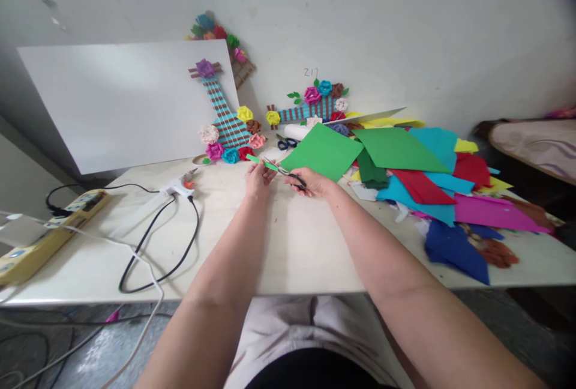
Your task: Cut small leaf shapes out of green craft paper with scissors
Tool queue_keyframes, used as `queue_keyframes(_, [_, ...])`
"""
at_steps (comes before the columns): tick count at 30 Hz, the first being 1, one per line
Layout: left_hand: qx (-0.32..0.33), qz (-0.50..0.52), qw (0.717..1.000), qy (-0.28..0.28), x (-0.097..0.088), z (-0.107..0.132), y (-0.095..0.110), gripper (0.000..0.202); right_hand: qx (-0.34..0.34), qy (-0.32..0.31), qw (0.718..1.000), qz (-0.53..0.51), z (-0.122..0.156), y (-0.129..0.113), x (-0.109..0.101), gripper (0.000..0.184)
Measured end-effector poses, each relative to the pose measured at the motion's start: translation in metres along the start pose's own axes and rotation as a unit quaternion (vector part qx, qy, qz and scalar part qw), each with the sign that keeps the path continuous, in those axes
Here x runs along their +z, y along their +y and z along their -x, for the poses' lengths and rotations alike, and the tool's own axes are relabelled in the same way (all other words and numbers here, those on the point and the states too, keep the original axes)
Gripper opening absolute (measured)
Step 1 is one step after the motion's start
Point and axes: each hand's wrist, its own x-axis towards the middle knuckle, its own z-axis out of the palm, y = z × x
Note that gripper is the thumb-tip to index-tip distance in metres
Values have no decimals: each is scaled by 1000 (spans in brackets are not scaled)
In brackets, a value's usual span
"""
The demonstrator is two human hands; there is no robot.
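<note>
The strip (253, 158) is green, the scissors (284, 171) black-handled.

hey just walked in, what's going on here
A person is working at a table with scissors. The left hand holds a narrow green strip, and the right hand holds the scissors, their blades at the strip. Larger green sheets lie just beyond the right hand. A glue gun sits to the left, and a flower-trimmed, guitar-shaped piece stands behind.

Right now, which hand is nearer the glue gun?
Left. The left hand is to the right of the glue gun; the right hand, holding scissors, is farther right.
</note>
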Motion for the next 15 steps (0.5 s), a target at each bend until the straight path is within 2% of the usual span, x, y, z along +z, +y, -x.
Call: queue_keyframes(15, [0, -14, 1000, -2, -2, -2, 0, 26, 38, -2, 999, 4, 5, -9, 4, 16])
